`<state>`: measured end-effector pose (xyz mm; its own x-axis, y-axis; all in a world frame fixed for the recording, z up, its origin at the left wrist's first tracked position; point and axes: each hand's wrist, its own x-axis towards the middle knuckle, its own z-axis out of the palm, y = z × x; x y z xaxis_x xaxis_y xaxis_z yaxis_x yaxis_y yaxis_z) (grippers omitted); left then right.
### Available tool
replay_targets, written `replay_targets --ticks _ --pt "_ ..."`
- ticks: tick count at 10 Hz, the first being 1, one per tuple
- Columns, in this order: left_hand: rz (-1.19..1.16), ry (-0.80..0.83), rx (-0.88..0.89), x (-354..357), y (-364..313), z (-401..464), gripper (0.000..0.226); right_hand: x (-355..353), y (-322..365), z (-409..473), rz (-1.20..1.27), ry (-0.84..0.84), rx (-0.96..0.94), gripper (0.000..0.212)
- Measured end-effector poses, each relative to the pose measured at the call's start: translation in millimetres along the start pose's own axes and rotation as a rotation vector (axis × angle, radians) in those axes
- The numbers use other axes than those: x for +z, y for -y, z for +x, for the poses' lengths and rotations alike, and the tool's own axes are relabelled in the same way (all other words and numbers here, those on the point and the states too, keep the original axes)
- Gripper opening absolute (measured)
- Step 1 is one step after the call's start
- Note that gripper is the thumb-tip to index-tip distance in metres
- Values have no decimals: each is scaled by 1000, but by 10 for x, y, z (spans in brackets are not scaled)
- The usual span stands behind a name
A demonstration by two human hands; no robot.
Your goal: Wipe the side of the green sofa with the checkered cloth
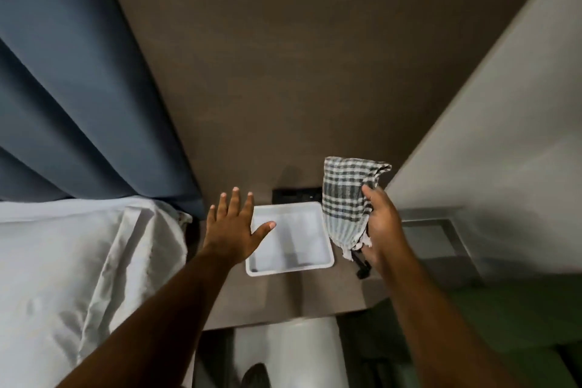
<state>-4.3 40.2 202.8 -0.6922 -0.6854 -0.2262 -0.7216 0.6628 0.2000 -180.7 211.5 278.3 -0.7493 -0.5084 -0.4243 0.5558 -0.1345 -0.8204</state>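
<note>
My right hand (pixel 382 224) grips the checkered cloth (pixel 346 198), a grey-and-white piece that stands up above the fingers and hangs frayed below the palm. It is held in the air over a brown tabletop (pixel 283 299). My left hand (pixel 233 224) is spread flat with fingers apart, holding nothing, hovering beside a white tray. The green sofa (pixel 504 318) shows at the lower right, below and to the right of my right forearm; the cloth does not touch it.
A white plastic tray (pixel 326 249) lies on the brown tabletop between my hands. A black socket panel (pixel 296 195) sits on the brown wall behind it. A blue curtain (pixel 78 104) hangs at left above white bedding (pixel 63 277). A white wall (pixel 504 135) rises at right.
</note>
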Motion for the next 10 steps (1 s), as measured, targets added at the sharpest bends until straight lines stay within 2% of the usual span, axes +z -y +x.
replay_targets --ticks 1,2,3,4,5,6,7,8,9,10 --pt "5 22 -24 622 182 290 125 -99 -469 512 -155 -1 70 31" --pt "-30 74 -37 1280 311 562 121 -260 -1022 1095 -281 20 168 40" --pt "-82 100 -57 1945 452 819 122 -379 -1632 1669 -408 42 186 14" --pt "-79 141 -61 2436 567 1071 120 -495 -2160 2184 -588 101 60 17" --pt "-54 114 -29 2846 659 1258 113 -728 -2771 2633 -1205 386 -210 28" --pt "-28 103 15 3139 700 1303 103 -1007 -3289 2830 -1772 788 -148 48" --pt "27 79 13 3254 739 1293 101 -1040 -3438 2795 -1766 724 -207 59" --pt "54 99 0 3274 715 1313 104 -939 -3461 2884 -1790 503 -321 67" --pt "24 88 -26 3238 639 1311 106 -912 -3620 2963 -1947 467 -264 69" --pt "-4 102 -76 3120 599 1282 111 -854 -3637 2901 -1902 399 -177 75"
